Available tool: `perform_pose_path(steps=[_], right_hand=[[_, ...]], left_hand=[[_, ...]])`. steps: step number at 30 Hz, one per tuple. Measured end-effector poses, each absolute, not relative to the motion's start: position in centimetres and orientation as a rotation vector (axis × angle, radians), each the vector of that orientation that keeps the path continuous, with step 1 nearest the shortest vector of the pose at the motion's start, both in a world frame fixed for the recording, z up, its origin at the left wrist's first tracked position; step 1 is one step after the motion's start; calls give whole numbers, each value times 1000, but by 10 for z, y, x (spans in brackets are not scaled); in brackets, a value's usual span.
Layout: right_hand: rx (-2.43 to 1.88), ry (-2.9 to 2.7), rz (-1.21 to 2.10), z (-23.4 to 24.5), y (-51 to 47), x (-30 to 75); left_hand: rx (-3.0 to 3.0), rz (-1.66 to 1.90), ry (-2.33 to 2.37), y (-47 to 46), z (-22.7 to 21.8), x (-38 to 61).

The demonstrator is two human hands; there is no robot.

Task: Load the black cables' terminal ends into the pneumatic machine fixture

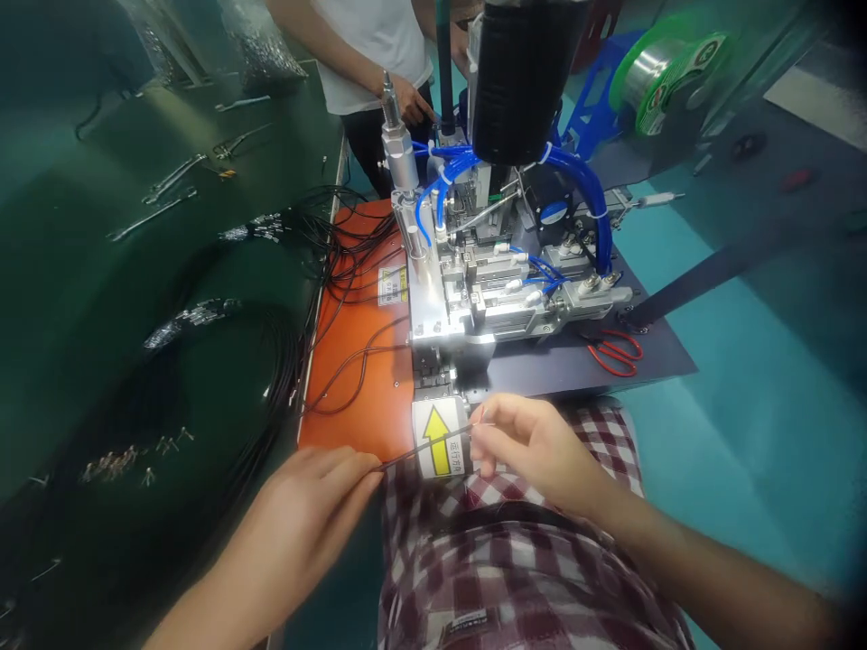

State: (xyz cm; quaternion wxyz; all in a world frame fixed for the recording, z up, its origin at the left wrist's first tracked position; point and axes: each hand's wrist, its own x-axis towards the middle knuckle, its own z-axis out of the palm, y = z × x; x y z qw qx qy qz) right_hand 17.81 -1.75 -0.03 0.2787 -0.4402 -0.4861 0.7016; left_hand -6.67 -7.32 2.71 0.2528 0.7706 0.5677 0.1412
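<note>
A thin black cable (428,443) stretches between my two hands in front of the machine. My left hand (315,492) pinches it at the orange plate's near edge. The fingers of my right hand (521,438) close on the cable's end, where a small reddish tip shows. Behind the cable is a white label with a yellow arrow (437,451), fixed to the front of the metal machine (528,307). Other black cables (358,352) lie across the orange plate (352,397) and run into the machine's left side.
Black cable coils (275,361) and small metal parts (193,320) lie on the dark green table at left. Red-handled scissors (616,350) rest right of the machine. A green solder wire spool (667,77) stands behind. Across the machine stands another person (372,54).
</note>
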Motion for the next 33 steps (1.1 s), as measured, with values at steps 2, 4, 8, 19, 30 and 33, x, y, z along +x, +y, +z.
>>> perform_pose_path(steps=[2, 4, 8, 19, 30, 33], right_hand=[[-1162, -1415, 1775, 3, -21, 169], [-1136, -1517, 1682, 3, -21, 163], [-1184, -1436, 1708, -4, -13, 167], [-1212, -1313, 1683, -12, 0, 169], [-1237, -1425, 1505, -19, 10, 169], [-1273, -1287, 1604, -17, 12, 171]], left_hand=[[1943, 450, 1560, -71, 34, -47], [1700, 548, 1507, -65, 36, -27], [1294, 720, 1359, -46, 22, -4], [1015, 707, 1264, -23, 5, -1], [760, 554, 1114, 2, 9, -8], [798, 615, 1202, 0, 6, -7]])
